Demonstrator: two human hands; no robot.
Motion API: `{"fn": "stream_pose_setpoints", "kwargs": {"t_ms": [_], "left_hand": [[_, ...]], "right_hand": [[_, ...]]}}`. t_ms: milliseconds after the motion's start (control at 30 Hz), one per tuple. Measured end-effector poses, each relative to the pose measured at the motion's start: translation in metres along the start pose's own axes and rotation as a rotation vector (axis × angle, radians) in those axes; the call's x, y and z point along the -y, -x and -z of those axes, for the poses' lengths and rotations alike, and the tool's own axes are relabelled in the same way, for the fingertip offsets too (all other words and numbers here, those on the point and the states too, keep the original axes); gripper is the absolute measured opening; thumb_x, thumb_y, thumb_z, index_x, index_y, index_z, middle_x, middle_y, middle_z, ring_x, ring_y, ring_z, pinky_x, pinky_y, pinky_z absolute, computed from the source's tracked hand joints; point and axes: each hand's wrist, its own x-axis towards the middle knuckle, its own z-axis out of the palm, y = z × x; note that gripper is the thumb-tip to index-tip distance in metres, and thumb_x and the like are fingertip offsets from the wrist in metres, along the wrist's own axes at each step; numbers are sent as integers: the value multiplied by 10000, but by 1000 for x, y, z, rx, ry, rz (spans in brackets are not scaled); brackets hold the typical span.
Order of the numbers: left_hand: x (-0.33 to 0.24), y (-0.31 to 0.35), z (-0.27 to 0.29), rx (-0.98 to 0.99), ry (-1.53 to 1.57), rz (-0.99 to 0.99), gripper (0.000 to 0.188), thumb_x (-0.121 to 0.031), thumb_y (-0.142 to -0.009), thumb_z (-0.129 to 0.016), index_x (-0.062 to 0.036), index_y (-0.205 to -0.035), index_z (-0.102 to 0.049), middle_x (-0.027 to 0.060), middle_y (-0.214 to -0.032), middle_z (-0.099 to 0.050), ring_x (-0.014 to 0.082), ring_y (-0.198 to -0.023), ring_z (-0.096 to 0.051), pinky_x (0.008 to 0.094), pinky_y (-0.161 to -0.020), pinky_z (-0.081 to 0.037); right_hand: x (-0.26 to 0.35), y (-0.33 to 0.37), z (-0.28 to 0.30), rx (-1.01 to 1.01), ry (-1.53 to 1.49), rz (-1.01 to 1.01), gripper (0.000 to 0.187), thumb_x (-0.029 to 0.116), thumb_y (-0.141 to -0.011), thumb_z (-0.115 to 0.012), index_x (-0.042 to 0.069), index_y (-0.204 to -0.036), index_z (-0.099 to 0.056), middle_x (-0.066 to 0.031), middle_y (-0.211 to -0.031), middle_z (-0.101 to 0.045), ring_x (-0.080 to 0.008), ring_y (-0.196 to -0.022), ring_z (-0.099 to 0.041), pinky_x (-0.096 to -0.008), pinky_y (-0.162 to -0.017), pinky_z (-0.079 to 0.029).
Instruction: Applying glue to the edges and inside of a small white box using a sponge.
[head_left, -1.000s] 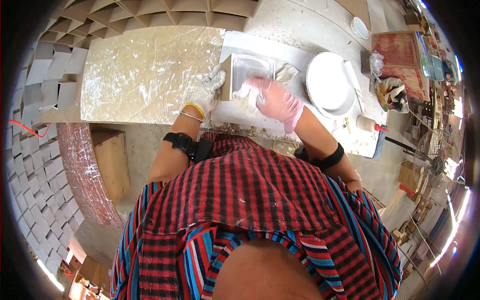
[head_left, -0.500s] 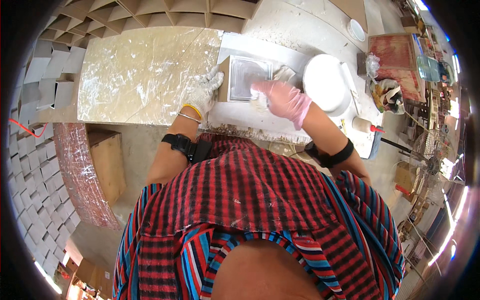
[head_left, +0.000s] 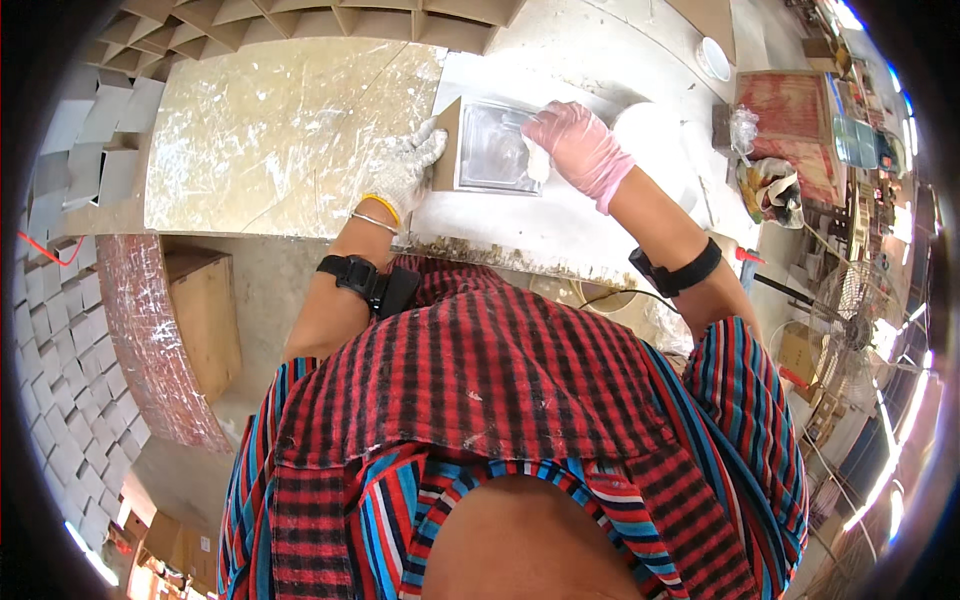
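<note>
A brown board box (head_left: 447, 150) with a pale grey, wet-looking face (head_left: 490, 145) sits on the white-smeared work surface. My left hand (head_left: 405, 165), in a white knit glove with a yellow cuff, holds its left side with fingers pressed against it. My right hand (head_left: 578, 145), in a pink thin glove, is closed on a white cloth-like wad (head_left: 538, 162) at the face's right edge. Part of the wad is hidden by the fingers. Right of that hand lies a big round white lid or dish (head_left: 655, 140), partly behind my wrist.
To the left is a paint-scratched tan board (head_left: 290, 140). Open brown compartments (head_left: 370, 22) line the far side. Grey boxes (head_left: 75, 340) are stacked at far left. A small white cup (head_left: 713, 60), a red-stained crate (head_left: 785, 130) and a fan (head_left: 855, 330) stand to the right.
My right hand has moved from the lower middle of the face to its right edge, slightly farther away, with the wad in it. My left hand stays at the box's left side.
</note>
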Motion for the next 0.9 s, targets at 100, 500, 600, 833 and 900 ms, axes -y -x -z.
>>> {"fn": "stream_pose_setpoints", "kwargs": {"t_ms": [100, 500, 600, 833, 900], "left_hand": [[-1, -2, 1, 2, -51, 6, 519, -102, -853, -636, 0, -1319, -431, 62, -1221, -531, 135, -1059, -485, 255, -921, -404], [3, -4, 6, -5, -36, -7, 450, -103, -849, -642, -6, -1264, -496, 56, -1145, -587, 130, -976, -528, 274, -815, -476], [5, -10, 11, -30, -97, 44, 464, -123, -846, -653, -13, -1268, -494, 55, -1156, -581, 127, -984, -521, 266, -819, -467], [16, -20, 19, 76, -12, -15, 465, -146, -859, -642, -13, -1276, -486, 45, -1186, -566, 122, -1017, -504, 265, -864, -442], [15, -20, 20, 98, 7, -15, 467, -151, -862, -639, -9, -1279, -483, 45, -1197, -562, 122, -1027, -503, 267, -879, -435]], "right_hand": [[13, 10, 17, -4, 23, 75, 253, 133, -854, -485, 130, -1087, -584, -135, -933, -619, -291, -852, -609, -379, -750, -509], [45, 17, 9, -86, -862, -558, 530, 51, -719, -566, 48, -1245, -503, -214, -976, -633, -354, -904, -617, -392, -809, -489], [63, 24, 1, -131, -752, -527, 496, 53, -726, -570, 47, -1219, -517, -204, -942, -639, -344, -900, -620, -379, -798, -491], [55, 25, 13, -215, -1278, -480, 340, 41, -754, -579, 63, -1093, -577, -153, -927, -650, -281, -877, -629, -323, -781, -492], [48, 22, 14, -238, -1330, -494, 339, 23, -749, -584, 56, -1087, -581, -139, -934, -650, -258, -879, -626, -314, -794, -487]]}}
